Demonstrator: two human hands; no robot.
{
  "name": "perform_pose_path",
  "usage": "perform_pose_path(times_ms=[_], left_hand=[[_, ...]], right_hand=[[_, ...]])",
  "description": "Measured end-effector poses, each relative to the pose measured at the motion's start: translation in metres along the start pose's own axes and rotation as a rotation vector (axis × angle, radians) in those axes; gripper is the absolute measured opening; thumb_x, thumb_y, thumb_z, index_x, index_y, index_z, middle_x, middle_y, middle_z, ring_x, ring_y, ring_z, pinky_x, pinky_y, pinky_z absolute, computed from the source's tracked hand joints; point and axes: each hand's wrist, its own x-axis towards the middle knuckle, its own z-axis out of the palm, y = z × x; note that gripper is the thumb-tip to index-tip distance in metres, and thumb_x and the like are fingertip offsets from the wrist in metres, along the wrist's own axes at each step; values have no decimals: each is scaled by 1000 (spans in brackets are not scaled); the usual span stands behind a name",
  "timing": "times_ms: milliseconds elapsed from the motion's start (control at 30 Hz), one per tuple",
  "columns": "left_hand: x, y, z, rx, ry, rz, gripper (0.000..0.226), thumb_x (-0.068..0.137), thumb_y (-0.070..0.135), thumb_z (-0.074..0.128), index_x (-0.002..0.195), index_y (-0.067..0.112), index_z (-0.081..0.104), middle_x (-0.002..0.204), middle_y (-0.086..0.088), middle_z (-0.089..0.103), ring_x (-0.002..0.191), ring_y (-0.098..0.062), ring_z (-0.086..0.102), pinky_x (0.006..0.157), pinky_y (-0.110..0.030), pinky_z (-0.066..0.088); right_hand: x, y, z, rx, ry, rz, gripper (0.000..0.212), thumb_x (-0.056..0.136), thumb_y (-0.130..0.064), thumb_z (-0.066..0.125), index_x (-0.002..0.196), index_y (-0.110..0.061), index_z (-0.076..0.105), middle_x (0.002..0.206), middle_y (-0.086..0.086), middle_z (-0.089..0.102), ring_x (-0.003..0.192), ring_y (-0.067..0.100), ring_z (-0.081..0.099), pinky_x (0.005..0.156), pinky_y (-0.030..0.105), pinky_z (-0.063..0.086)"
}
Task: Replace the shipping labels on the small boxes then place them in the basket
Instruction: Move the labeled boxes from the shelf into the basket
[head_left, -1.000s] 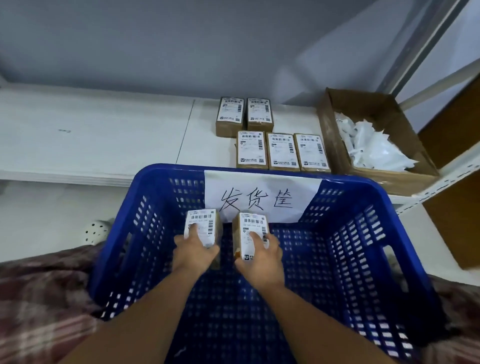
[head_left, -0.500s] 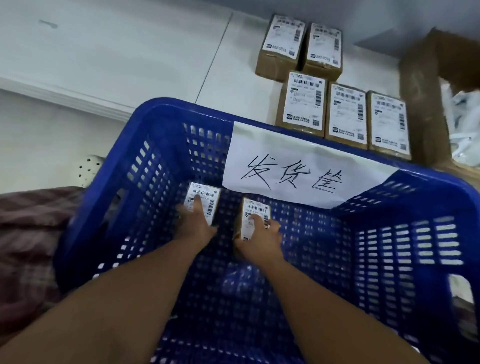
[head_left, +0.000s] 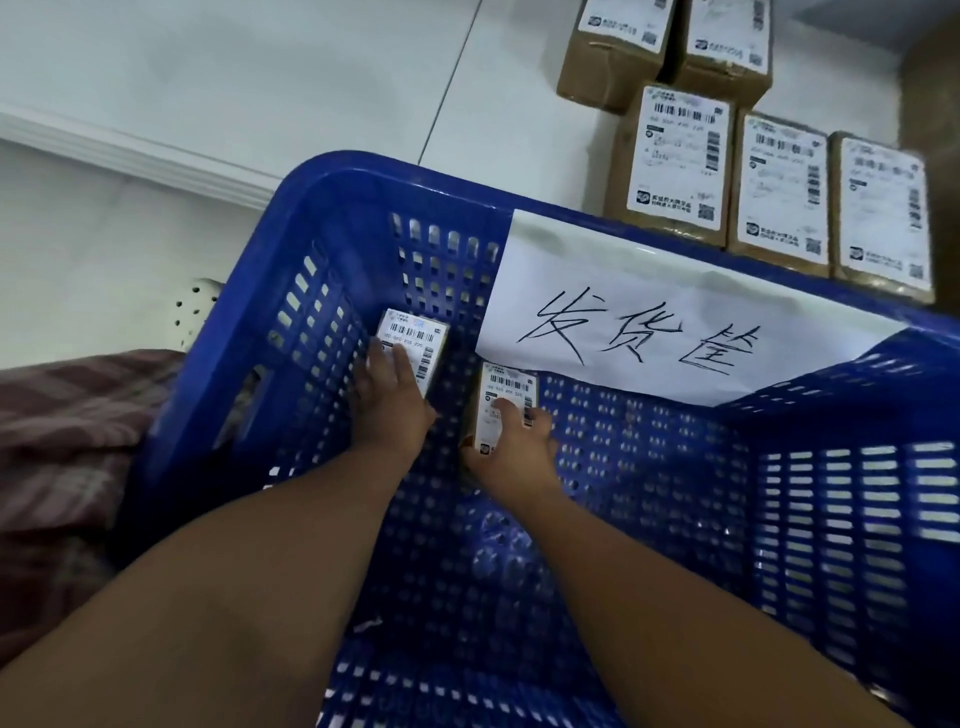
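Both my arms reach down into a blue perforated basket (head_left: 332, 208). My left hand (head_left: 389, 405) grips a small brown box with a white shipping label (head_left: 413, 335), low near the basket's far left wall. My right hand (head_left: 514, 447) grips a second labelled box (head_left: 506, 387), down near the basket floor just below the paper sign. Whether the boxes touch the floor is unclear. Several more labelled small boxes (head_left: 680, 161) sit on the white shelf behind the basket.
A white paper sign with handwritten characters (head_left: 649, 322) hangs on the basket's far wall. A white shelf (head_left: 260, 78) lies beyond. Plaid fabric (head_left: 57, 441) lies left of the basket, with a white perforated object (head_left: 195, 312) beside it.
Both hands have gone deeper into the basket with their boxes, toward the far wall. The camera has tilted down and moved closer, so the cardboard carton at right has left the view.
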Motion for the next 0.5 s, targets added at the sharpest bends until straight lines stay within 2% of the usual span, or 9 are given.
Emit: perform_pose_path(times_ms=[100,300,400,500], left_hand=[[0,-5,5,39,58,52,72,92,23,54,151,18,13,157,-16,-3,143,-38,2,116,-51,15],[1,-13,1,118,47,74,66,94,29,52,149,36,16,156,-14,1,139,-38,11,111,-51,26],[3,-11,2,149,-19,55,65,98,29,45,150,38,7,157,-13,-6,142,-38,4,113,-52,19],[8,-12,9,-12,-47,-21,60,99,33,40,151,37,9,158,-12,-4,143,-37,-1,115,-52,12]], right_hand=[[4,-4,3,-12,12,-26,70,90,-37,63,149,-30,25,154,9,5,139,37,17,106,45,38],[18,-13,10,-9,35,-23,74,87,-38,66,148,-29,25,153,12,8,138,38,19,107,45,37],[26,-19,16,14,41,-23,76,87,-40,67,149,-29,25,154,13,4,139,39,16,106,48,40],[31,-22,21,41,29,-25,79,87,-39,68,150,-30,22,155,15,0,141,40,14,109,48,36]])
